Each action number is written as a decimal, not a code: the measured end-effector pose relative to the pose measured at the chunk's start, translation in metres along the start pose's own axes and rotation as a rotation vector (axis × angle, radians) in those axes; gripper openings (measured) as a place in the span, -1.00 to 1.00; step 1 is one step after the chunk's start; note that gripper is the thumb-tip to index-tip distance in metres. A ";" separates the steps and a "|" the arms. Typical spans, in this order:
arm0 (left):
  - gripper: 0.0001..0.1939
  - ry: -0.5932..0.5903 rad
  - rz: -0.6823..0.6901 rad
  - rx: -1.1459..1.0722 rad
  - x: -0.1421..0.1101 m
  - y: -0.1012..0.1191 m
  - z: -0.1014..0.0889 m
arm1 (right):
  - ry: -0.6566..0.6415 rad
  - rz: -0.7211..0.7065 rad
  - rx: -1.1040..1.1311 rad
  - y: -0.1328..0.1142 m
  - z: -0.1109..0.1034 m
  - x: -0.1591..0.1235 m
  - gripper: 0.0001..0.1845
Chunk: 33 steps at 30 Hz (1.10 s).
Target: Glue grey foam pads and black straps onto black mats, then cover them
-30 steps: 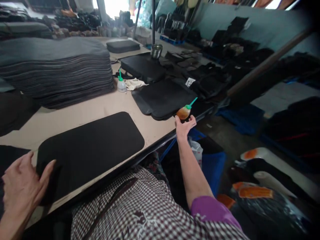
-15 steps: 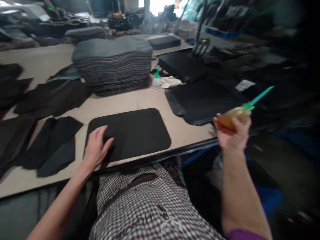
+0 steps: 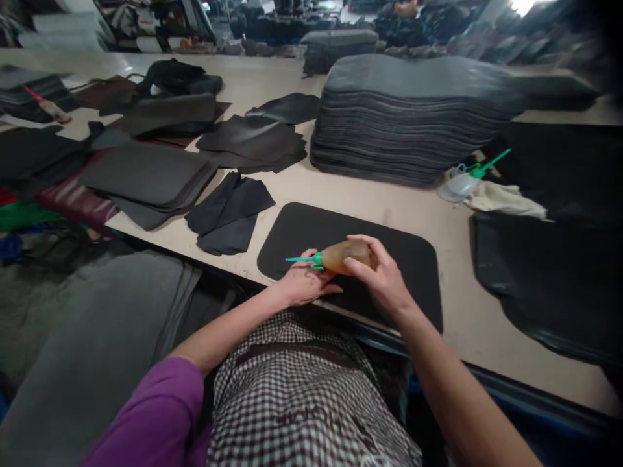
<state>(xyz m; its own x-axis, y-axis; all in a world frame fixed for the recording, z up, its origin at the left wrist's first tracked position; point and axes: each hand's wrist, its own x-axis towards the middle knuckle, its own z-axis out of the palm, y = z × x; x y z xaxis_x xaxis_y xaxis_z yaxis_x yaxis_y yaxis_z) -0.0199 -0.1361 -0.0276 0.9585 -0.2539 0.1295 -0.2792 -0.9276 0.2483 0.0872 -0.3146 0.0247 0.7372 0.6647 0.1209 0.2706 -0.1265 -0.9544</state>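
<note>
My right hand (image 3: 387, 275) grips an amber-coloured squeeze bottle (image 3: 344, 257) and tips it on its side. Its long green nozzle points left, passing over my left hand (image 3: 309, 283). That hand lies palm down at the near edge of a dark sheet with rounded corners (image 3: 403, 256), thumb stretched out to the right. Some of its fingers are hidden behind the bottle's neck. The sheet lies flat on the pale table (image 3: 450, 279). From this view I cannot tell whether the nozzle touches anything.
A tall stack of dark sheets (image 3: 389, 130) stands behind. To its right, a clear bottle with a green nozzle (image 3: 460, 185) sits by a pale cloth (image 3: 509, 198). Dark cut pieces (image 3: 231, 214) lie to the left, and larger black sheets (image 3: 549, 279) to the right.
My right hand has brought the squeeze bottle from beyond the table's right side to above the dark sheet, its nozzle now pointing left. My head has turned left.
</note>
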 end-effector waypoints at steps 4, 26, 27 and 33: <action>-0.31 -0.004 -0.063 -0.033 -0.003 -0.006 0.012 | -0.088 -0.091 -0.214 -0.001 0.041 0.022 -0.39; -0.29 0.104 -0.030 0.046 -0.005 -0.011 0.013 | -0.226 -0.498 -0.389 -0.006 0.057 0.070 -0.51; -0.30 0.116 -0.025 0.056 -0.005 -0.011 0.011 | -0.210 -0.506 -0.404 -0.005 0.056 0.074 -0.51; -0.34 0.136 -0.030 0.088 -0.005 -0.009 0.003 | -0.082 -0.552 -0.525 0.008 0.047 0.104 -0.51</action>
<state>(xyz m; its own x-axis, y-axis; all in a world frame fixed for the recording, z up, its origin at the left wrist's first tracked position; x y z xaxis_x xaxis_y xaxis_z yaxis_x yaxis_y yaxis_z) -0.0217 -0.1272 -0.0333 0.9481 -0.1918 0.2537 -0.2388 -0.9562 0.1694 0.1364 -0.2120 0.0172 0.3671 0.7829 0.5023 0.8599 -0.0798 -0.5041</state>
